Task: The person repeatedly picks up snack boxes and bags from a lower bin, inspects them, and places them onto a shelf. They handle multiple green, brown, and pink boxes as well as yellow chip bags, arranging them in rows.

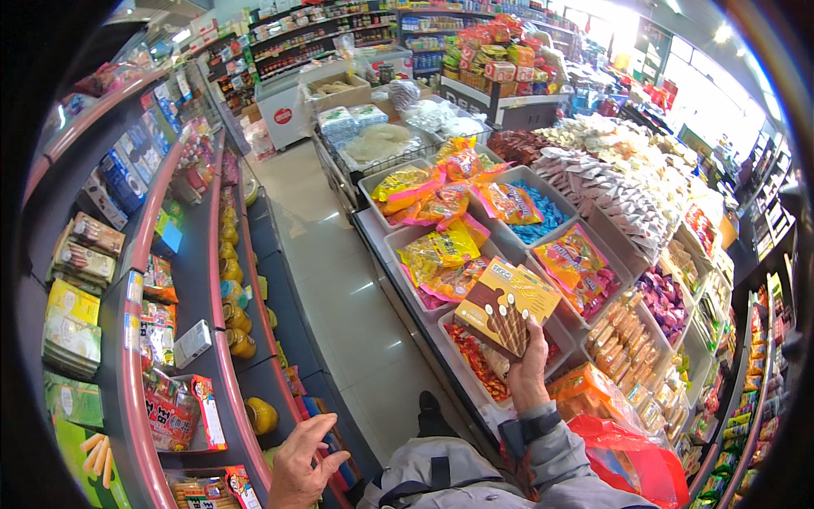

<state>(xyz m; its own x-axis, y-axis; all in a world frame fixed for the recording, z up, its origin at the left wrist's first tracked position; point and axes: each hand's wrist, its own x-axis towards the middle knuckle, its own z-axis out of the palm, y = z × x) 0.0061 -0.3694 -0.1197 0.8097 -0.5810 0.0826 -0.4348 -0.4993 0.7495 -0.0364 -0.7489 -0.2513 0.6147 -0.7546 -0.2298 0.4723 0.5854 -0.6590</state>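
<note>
My right hand (531, 368) holds a brown and yellow box of chocolate wafer rolls (507, 308) by its lower edge, above a grey bin of red-wrapped sweets (477, 366). The box's front, with its picture of rolls, faces up. My left hand (308, 461) is raised at the bottom, thumb and fingers apart with nothing between them, near the edge of the left shelf. A red plastic bag (626, 455) with goods in it lies beside my right forearm.
Shelves with a pink-red edge (137, 356) run along the left, holding packets and yellow-lidded jars (238, 343). To the right stands a display of grey bins (410, 238) with wrapped sweets. A tiled aisle (343, 312) runs between them; a chest freezer (280, 118) stands beyond.
</note>
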